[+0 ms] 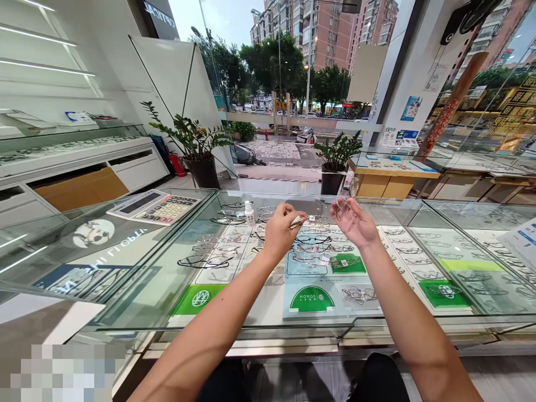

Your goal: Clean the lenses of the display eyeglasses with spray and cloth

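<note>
Above the glass showcase, my left hand (280, 229) is closed, and a small bunched whitish piece, perhaps a cloth (296, 221), sticks out of its fingers. My right hand (358, 225) is raised to its right with the palm turned up. Between its thumb and fingertips is a pair of thin-framed eyeglasses (343, 208); the frame is hard to see against the skin. Beyond the left hand a small white spray bottle (249, 213) stands upright. Several eyeglasses (313, 239) lie below and between the hands.
The glass display counter (259, 322) spans the front, holding rows of eyeglasses and green cards (312, 300). A large calculator (154, 206) lies on its left part. Potted plants (205, 170) stand behind it, before a glass front. A paper leaflet (521, 243) lies at the right.
</note>
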Motion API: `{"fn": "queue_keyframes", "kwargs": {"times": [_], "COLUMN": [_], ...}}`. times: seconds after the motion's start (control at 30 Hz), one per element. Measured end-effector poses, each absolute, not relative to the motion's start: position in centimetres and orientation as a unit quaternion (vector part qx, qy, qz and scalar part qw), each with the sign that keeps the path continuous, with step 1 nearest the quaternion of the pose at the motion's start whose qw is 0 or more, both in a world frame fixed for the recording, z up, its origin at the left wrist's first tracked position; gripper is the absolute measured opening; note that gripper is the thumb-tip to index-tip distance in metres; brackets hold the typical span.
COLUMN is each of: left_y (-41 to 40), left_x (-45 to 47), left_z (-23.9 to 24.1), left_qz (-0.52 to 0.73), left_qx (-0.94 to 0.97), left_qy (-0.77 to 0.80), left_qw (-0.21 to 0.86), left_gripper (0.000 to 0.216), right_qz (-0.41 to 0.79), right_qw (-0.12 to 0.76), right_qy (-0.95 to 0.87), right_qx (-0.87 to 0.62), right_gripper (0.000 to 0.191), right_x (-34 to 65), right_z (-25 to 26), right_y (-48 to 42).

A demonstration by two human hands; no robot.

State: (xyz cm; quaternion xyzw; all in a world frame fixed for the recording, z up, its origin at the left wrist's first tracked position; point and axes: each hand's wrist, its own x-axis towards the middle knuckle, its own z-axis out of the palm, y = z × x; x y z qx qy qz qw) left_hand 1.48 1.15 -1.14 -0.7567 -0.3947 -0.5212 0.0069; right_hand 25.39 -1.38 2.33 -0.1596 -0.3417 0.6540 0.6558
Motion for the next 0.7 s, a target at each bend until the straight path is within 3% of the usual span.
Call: {"fn": "queue_keyframes", "kwargs": {"times": [0.13, 0.27, 0.47, 0.57, 0.7], "left_y": [0.2, -1.3, -2.7, -3.2, -3.2], "left_x": [1.9, 1.7, 1.7, 2.7, 4.0], "left_z": [-0.3, 1.6, 2.8, 1.9, -0.1], "left_qz": [-0.501, -0.455, -0.202, -0.125, -0.1], "left_qx": [-0.782, -0.755, -0.692, -0.658, -0.686], "left_qy": [-0.362, -0.362, -0.254, -0.226, -0.201], "left_qw": [-0.079, -0.302, -0.645, -0.707, -0.692], "left_gripper": [0.028, 0.048, 0.042, 0.043, 0.044], "right_qz": [0.656, 0.646, 0.644, 0.644, 0.637], "right_qw": [0.663, 0.682, 0.679, 0.676, 0.674], "right_qy": [-0.325, -0.317, -0.337, -0.344, -0.356], "right_qx": [-0.156, -0.132, -0.1, -0.102, -0.112], "right_gripper": [0.011, 0.008, 0.015, 0.017, 0.02], "right_x": [26.0, 26.8, 27.6, 27.6, 27.5], "right_z": [2.7, 3.1, 3.6, 3.6, 3.5], "right_y": [-1.6, -1.7, -2.0, -2.2, -2.4]}}
